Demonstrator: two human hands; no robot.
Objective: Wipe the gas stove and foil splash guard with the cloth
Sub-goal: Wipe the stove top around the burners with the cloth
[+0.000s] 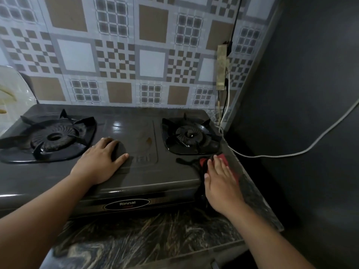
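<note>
Cloth (221,162) (red and black) lies under the flat right hand (220,183); left hand (101,162) rests open-fingered on the stove (136,171).

Dim, murky scene — small glare patches on the stove top (124,123); edges bend and soften.

Dark marbled countertop (147,235), black two-burner gas stove (136,177) standing on it
</note>
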